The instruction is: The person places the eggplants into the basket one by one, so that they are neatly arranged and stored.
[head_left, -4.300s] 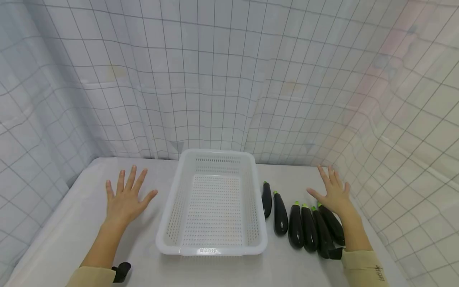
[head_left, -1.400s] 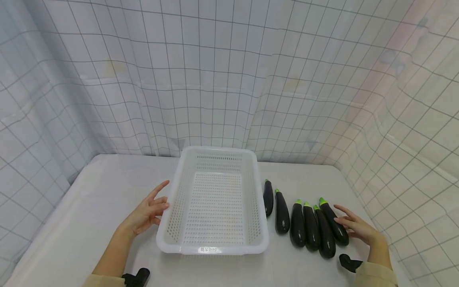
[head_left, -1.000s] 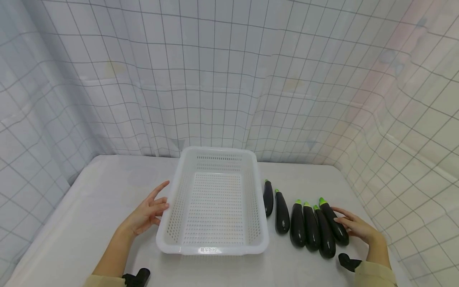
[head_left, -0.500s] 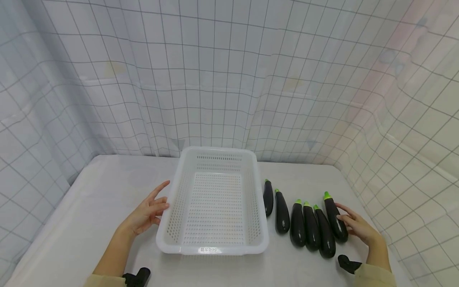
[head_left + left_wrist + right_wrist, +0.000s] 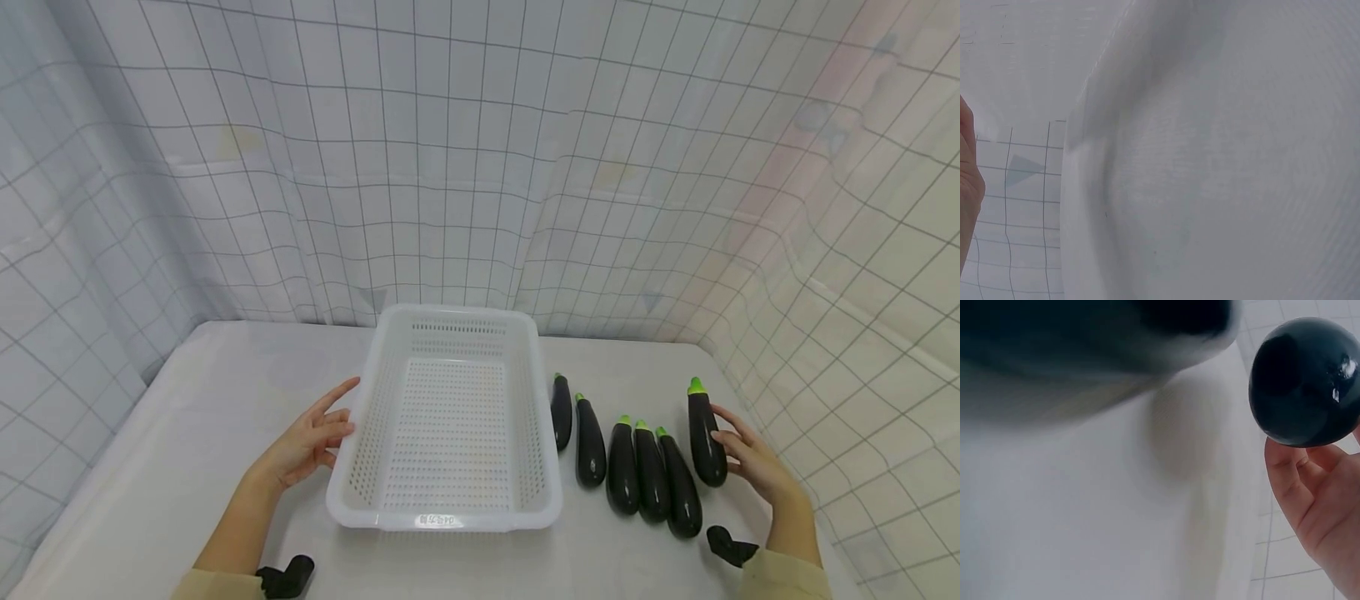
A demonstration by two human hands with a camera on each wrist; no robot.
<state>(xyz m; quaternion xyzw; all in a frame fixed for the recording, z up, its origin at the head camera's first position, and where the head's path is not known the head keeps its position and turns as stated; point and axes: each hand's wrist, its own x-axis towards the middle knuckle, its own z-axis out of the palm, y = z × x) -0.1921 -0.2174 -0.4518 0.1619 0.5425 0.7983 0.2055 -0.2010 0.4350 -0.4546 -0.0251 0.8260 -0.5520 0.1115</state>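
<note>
A glossy dark eggplant with a green cap is held by my right hand at the far right of the table. The right wrist view gives a close look at the rounded end of this eggplant, with fingers against it and the end raised off the table. At the left side of the white perforated plastic basket, my left hand touches the wall with its fingertips, index finger reaching forward. Little of that hand enters the left wrist view, where the pale basket wall fills most of the frame.
Several more eggplants lie in a row between the basket and my right hand. White cloth covers the table. Grid-patterned curtains hang behind and on both sides. A black wrist-worn device shows by each sleeve.
My right hand takes hold of the rightmost eggplant and moves it up and away from the row. My left hand came to the basket's side earlier and has stayed there.
</note>
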